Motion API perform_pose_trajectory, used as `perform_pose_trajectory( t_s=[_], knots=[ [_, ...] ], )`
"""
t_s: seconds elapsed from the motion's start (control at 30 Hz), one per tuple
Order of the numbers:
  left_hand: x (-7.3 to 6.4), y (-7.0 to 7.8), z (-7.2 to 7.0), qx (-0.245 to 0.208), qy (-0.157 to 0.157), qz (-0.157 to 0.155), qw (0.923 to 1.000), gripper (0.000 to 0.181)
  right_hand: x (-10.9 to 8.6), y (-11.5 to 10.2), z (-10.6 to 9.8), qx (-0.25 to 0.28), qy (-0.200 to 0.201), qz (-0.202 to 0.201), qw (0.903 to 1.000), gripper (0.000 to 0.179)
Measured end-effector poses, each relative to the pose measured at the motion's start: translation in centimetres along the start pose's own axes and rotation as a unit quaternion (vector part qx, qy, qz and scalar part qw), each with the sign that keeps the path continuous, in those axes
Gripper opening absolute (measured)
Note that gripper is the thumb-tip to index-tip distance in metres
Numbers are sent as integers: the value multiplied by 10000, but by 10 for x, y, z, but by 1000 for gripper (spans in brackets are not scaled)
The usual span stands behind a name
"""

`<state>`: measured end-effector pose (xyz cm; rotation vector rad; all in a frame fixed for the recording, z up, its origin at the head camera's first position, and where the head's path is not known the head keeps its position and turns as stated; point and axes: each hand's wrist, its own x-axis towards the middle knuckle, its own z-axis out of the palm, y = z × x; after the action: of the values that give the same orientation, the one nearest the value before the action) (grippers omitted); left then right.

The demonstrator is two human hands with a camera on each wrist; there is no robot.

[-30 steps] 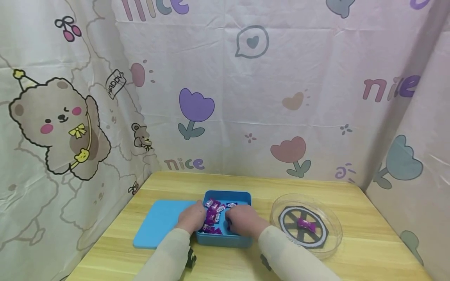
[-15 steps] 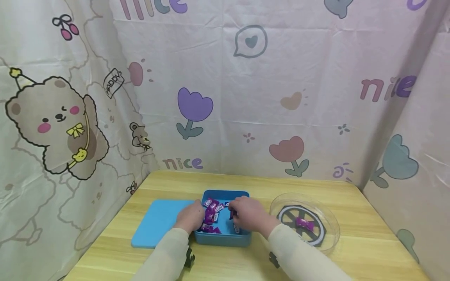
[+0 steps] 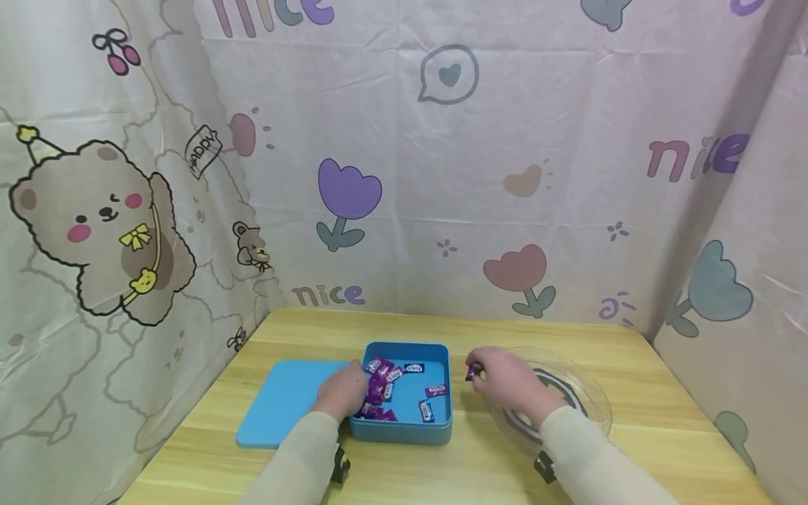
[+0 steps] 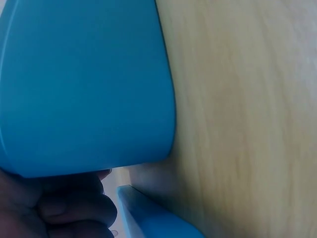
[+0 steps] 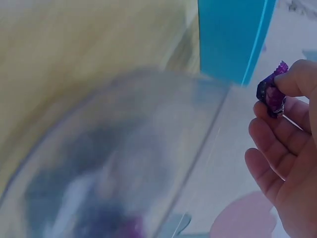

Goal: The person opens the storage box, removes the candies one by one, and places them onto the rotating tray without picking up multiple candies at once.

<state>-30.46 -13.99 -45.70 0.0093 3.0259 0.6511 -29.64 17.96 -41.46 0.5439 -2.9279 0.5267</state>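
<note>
A wrapped candy in purple foil (image 5: 273,91) is pinched between the thumb and fingers of my right hand (image 3: 508,375). That hand hangs over the left rim of a round clear plastic dish (image 3: 602,407). My left hand (image 3: 344,390) holds the left wall of an open blue box (image 3: 404,431), its fingers curled against the wall in the left wrist view. Inside the box, a heap of purple candies (image 3: 379,384) lies along the left side. Single candies lie apart from it, one at the back (image 3: 414,367) and two on the right.
A flat light-blue lid (image 3: 274,410) lies on the wooden table (image 3: 404,477) left of the box, partly behind my left arm. Inside the dish is a dark wheel-shaped piece (image 3: 558,386). A patterned curtain (image 3: 404,175) stands behind the table.
My right hand has lifted a candy out of the box and carried it rightward to the dish, uncovering the box's right side. The left hand has stayed at the box wall.
</note>
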Motion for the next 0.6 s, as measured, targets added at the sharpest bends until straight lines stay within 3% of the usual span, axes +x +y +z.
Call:
perform_pose_trajectory(
  t_s=[0.3,0.6],
  knots=[
    [-1,0,0,-34,7,-12,10000,51,-18,42,-6,-71,124,159,9998,19],
    [0,0,-1,-66,3,-89,9999,51,-30,64,1,-176,-98,95,9998,16]
  ],
)
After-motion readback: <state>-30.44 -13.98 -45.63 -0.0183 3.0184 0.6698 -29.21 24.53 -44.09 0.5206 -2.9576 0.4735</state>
